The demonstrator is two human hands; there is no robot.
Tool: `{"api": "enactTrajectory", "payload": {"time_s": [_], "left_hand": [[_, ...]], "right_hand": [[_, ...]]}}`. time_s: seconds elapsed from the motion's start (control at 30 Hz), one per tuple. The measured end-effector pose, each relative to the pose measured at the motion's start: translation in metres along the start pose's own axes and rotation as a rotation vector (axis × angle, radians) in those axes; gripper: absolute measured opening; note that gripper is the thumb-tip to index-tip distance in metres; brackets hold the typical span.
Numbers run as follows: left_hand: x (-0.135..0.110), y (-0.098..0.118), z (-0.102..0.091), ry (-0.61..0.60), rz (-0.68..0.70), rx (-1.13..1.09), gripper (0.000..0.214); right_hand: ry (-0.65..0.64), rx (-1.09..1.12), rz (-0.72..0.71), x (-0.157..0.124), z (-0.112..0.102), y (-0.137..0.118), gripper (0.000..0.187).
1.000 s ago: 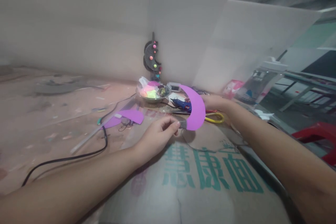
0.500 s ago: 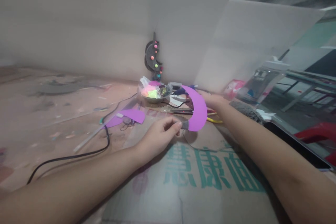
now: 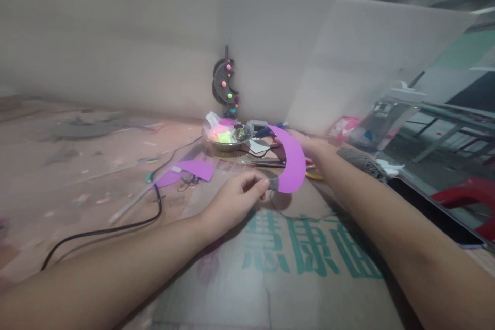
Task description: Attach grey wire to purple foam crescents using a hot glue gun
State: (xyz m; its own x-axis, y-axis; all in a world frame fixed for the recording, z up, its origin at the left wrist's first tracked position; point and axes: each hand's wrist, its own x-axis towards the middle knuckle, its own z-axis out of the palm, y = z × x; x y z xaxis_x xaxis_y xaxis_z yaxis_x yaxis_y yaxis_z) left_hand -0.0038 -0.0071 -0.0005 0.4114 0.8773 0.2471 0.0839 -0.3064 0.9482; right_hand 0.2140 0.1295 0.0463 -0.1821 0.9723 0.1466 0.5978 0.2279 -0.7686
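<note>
The left hand's (image 3: 242,196) thumb and forefinger were pinched narrowly together on the grey end (image 3: 273,184) of a purple crescent (image 3: 292,162), with the other fingers curled in below. The crescent was held up above a flat piece of cardboard (image 3: 216,289) printed with large green characters, its curve bulging to the right and its upper tip pointing back toward the wall (image 3: 162,36).

The right hand (image 3: 305,144) reached in behind the crescent, which covered most of its fingers; how far they were open, and whether they gripped anything, could not be told. A dark blue tool (image 3: 265,133) showed just left of that hand, and the yellow handle (image 3: 314,176) of something lay below it.

Behind the left hand stood a shallow metal bowl (image 3: 228,147) heaped with bright pink, orange and yellow-green pieces, some white wrapping and a small roundish item under clear plastic. A small clear box (image 3: 257,125) sat just beside the bowl; its contents were too blurred to name. Farther right stood a big see-through container (image 3: 379,118) with a pale lid; a blue patch showed low on it, either inside or on its side.

To the left, more purple pieces (image 3: 197,169) lay on the table (image 3: 96,180), near a black cord (image 3: 104,232).
</note>
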Motion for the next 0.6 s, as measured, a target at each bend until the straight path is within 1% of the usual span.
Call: {"api": "enactTrajectory", "payload": {"time_s": [0.1,0.2,0.37,0.43,0.5,0.6], "left_hand": [[0.000,-0.003,0.000,0.003,0.004,-0.002,0.025],[0.000,-0.005,0.001,0.005,-0.003,-0.017,0.026],[0.000,-0.005,0.001,0.004,-0.008,-0.002,0.027],[-0.001,-0.002,0.000,0.009,-0.009,0.004,0.027],[-0.001,0.000,0.000,0.017,-0.019,0.006,0.026],[-0.001,0.004,0.001,0.026,-0.038,-0.010,0.026]], "right_hand": [[-0.012,-0.057,0.028,-0.012,-0.007,-0.004,0.025],[0.006,-0.098,0.021,-0.023,-0.006,-0.011,0.021],[0.055,-0.208,0.032,-0.026,-0.006,-0.022,0.015],[0.082,-0.264,0.039,-0.024,-0.010,-0.019,0.016],[0.123,-0.317,0.033,-0.023,-0.015,-0.011,0.020],[0.229,-0.389,-0.005,-0.028,-0.022,0.004,0.032]]}}
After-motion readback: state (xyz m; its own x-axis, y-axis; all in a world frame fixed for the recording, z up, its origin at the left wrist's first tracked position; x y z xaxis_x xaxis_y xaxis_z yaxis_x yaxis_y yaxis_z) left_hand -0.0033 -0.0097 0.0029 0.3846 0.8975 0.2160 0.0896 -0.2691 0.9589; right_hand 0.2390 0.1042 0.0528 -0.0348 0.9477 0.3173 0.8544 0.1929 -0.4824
